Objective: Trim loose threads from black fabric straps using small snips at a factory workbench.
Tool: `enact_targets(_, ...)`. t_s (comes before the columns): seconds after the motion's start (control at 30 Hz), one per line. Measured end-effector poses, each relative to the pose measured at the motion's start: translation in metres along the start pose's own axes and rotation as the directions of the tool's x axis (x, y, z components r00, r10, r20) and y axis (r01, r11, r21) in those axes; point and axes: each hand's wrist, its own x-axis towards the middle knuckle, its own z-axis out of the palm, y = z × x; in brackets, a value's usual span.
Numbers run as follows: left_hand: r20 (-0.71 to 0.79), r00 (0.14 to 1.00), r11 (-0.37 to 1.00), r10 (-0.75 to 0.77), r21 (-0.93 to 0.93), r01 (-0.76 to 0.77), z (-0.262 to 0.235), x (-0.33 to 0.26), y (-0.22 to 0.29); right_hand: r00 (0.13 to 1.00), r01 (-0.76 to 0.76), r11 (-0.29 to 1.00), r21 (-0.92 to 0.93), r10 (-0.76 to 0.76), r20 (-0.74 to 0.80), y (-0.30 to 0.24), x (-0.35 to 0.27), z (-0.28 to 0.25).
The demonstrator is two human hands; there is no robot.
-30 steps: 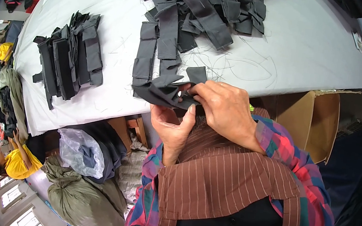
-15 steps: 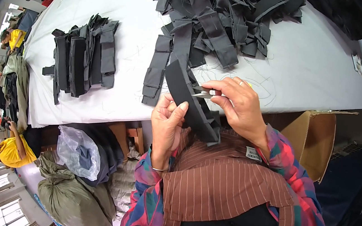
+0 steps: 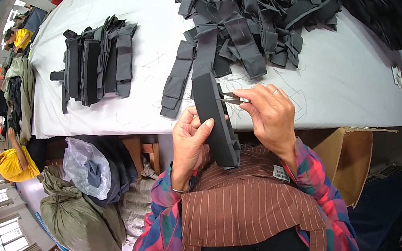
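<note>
My left hand [image 3: 191, 137] is closed on a dark grey fabric strip [image 3: 210, 121], thumb on its flat face, held tilted off the near table edge. My right hand [image 3: 269, 115] grips small metal thread snips [image 3: 233, 99], their tips at the strip's right edge. The blades partly hide behind that edge, so whether they touch a thread I cannot make out. Just beyond my hands a large heap of similar dark strips [image 3: 241, 34] covers the far part of the table. Another strip [image 3: 177, 79] lies flat beside it.
A neater bundle of strips [image 3: 95, 63] lies at the left on the white-covered table [image 3: 136, 112]. Loose threads are scattered near the heap. An open cardboard box [image 3: 351, 163] stands at the right under the edge. Sacks [image 3: 79, 221] and a person in yellow [image 3: 18, 165] are at the left.
The strip has turned more upright and flatter in my left hand, shifting slightly right. My right hand with the snips has moved a little right, the tips staying at the strip's edge.
</note>
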Motion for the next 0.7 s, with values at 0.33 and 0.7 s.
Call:
enact_targets(0.33, 0.022, 0.999, 0.999, -0.044, -0.017, 0.045, -0.0030, 0.0015, 0.0044, 0.997, -0.051, 0.988, 0.143, 0.042, 0.062, 0.0080, -0.0020, 0.0005)
enact_targets(0.7, 0.035, 0.995, 0.994, -0.097, -0.056, 0.098, -0.0036, 0.0019, 0.0042, 0.998, -0.043, 0.992, 0.122, 0.036, 0.060, 0.0076, -0.0010, 0.0019)
